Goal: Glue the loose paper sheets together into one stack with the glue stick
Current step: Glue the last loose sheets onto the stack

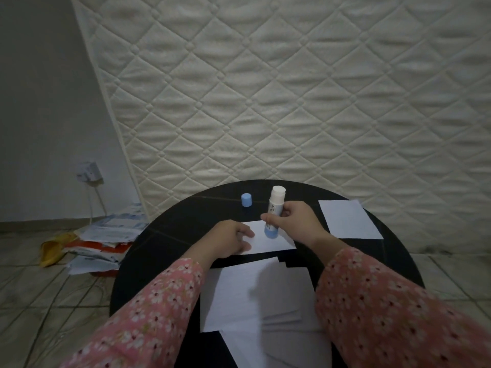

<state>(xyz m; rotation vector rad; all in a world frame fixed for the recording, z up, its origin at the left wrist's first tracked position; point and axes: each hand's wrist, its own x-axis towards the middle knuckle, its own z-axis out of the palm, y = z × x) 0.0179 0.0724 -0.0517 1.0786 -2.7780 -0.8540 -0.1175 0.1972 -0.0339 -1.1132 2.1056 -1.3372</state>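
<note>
My right hand [295, 221] grips an uncapped white glue stick [276, 200] with a blue base, held upright over a white paper sheet [273, 241] on the round black table [170, 235]. My left hand [231, 239] rests on the left part of that sheet with its fingers lying on the paper. The blue cap [246, 199] stands on the table behind my left hand. Another single sheet [348, 219] lies at the right. Several loose white sheets [252, 296] overlap near me between my forearms.
A quilted white mattress [292, 88] leans upright right behind the table. On the tiled floor at the left lies a pile of papers and packets [101, 243]. A wall socket with a cable [89, 172] sits low on the left wall.
</note>
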